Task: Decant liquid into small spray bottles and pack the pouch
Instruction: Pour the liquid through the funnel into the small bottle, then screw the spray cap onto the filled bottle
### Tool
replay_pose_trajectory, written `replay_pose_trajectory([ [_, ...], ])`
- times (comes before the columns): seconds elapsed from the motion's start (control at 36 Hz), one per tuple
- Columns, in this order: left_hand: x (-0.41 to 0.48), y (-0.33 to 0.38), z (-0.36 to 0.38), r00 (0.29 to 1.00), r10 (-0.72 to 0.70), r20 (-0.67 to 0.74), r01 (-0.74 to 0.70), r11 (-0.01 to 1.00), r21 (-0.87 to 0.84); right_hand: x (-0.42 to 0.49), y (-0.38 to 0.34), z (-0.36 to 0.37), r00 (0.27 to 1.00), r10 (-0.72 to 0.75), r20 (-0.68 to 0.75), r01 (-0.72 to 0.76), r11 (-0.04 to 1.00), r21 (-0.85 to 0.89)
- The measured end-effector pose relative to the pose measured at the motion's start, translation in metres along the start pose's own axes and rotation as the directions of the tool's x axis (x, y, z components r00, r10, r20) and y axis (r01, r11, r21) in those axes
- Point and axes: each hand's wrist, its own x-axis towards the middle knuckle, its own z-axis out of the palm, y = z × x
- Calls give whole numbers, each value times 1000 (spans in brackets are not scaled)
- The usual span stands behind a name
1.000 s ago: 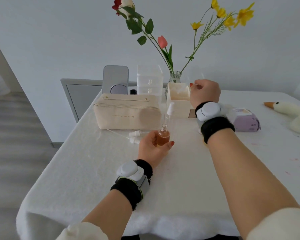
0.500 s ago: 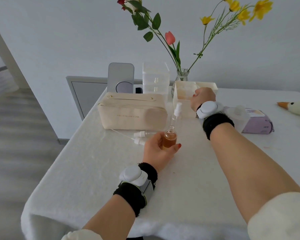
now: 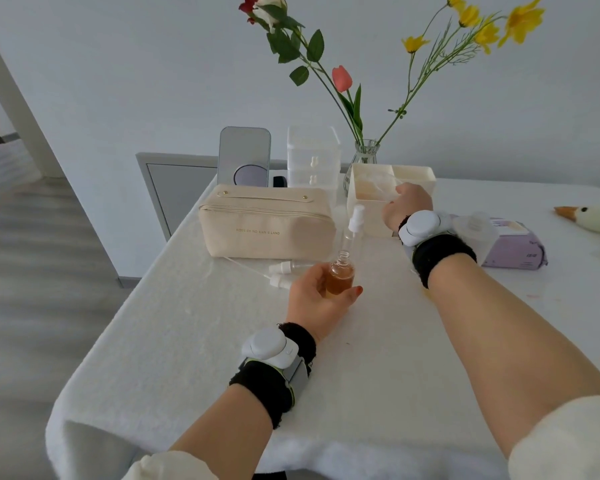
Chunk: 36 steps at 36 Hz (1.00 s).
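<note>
A person's left hand is gripping a small uncapped bottle of amber liquid at the middle of the white-covered table. The fingers and thumb are curling round its body and the bottle is standing upright. Whether its base is touching the cloth cannot be told.

The right hand is reaching to the near rim of a cream open-topped box toward the table's far edge. Its fingers are curling inward beside something clear inside the box, and it cannot be told whether they are holding it.

An empty clear spray bottle is standing upright just behind the amber bottle, between the box and a beige zip pouch that is sitting closed toward the far left corner. Two white spray heads are lying on the cloth in front of the pouch, just left of the left hand.

Along the far edge a mirror, a clear drawer unit and a glass vase of flowers are standing in a row. A lilac pack of wipes is lying to the right of the right wrist, and a plush goose is lying at the right edge.
</note>
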Motion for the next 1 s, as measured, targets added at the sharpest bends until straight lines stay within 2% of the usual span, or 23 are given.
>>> replay_pose_trajectory([
  [0.22, -1, 1, 1, 1000, 12, -4, -12, 1000, -6, -18, -2, -5, 998, -42, -42, 41, 999, -22],
  [0.47, 1, 6, -3, 991, 79, -110, -87, 994, -69, -84, 10, -2, 976, -179, -126, 206, 945, 254],
  [0.64, 0, 12, -15, 977, 120, -176, -137, 986, -90, -133, 23, 19, 959, -284, 20, 266, 918, 293],
  [0.78, 4, 23, -35, 960, 162, -227, -181, 981, -64, -155, 12, 46, 902, -377, 209, 340, 920, 194],
  [1.0, 19, 43, -76, 923, 157, -351, -195, 978, -75, -160, -16, 86, 864, -354, 358, 351, 933, 77],
])
